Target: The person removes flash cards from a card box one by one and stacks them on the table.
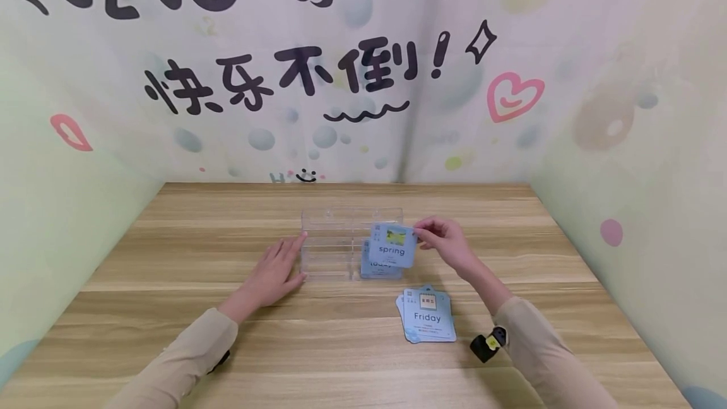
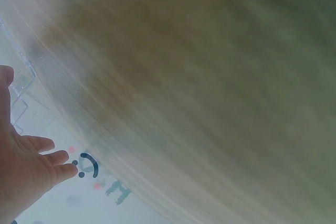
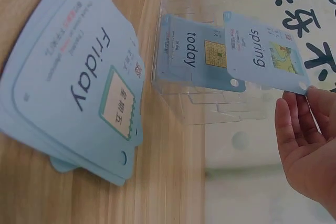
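Note:
My right hand pinches a blue flash card marked "spring" by its upper right corner, above the right side of a clear plastic box with compartments. A second blue card, "today", stands in the box's front right compartment, partly covered by the spring card in the head view. On the box's left side, my left hand rests with its fingers spread, fingertips at the box's edge. The left wrist view shows the same hand with fingers extended beside the clear plastic.
A stack of blue cards with "Friday" on top lies on the wooden table, in front of the box to the right. Behind the table hangs a printed cloth with large characters. Each wrist wears a dark camera.

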A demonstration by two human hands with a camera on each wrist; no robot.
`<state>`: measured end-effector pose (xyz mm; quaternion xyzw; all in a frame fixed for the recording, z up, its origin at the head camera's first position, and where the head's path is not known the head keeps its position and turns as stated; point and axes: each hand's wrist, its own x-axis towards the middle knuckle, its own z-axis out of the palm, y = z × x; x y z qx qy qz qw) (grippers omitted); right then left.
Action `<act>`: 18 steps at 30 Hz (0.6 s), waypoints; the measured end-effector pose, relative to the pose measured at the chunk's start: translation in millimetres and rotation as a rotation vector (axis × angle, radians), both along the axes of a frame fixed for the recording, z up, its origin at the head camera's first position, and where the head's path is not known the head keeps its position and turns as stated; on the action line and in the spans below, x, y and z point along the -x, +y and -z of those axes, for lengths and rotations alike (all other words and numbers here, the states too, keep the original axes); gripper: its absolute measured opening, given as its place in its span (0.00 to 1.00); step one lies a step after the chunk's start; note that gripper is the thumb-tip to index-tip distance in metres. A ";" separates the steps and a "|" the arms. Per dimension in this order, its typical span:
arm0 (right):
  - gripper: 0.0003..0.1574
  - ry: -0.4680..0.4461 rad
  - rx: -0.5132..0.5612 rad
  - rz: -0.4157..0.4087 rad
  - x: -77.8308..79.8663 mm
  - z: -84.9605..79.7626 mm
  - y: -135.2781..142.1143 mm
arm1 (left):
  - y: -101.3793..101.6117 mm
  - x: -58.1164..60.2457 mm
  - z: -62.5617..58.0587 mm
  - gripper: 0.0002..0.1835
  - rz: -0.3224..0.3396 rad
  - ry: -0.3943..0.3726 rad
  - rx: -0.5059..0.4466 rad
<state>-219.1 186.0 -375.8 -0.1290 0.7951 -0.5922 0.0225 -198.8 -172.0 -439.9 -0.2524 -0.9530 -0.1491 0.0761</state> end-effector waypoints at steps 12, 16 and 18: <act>0.12 -0.044 -0.055 -0.069 -19.9 9.1 21.1 | -0.3 -0.3 -1.1 0.42 -0.006 -0.018 -0.001; 0.13 -0.068 -0.065 -0.080 -25.0 12.0 27.1 | -0.6 -0.1 -0.6 0.42 -0.006 -0.013 0.004; 0.13 -0.083 -0.073 -0.082 -27.1 13.2 29.8 | -0.7 0.1 -0.3 0.42 -0.006 -0.012 0.005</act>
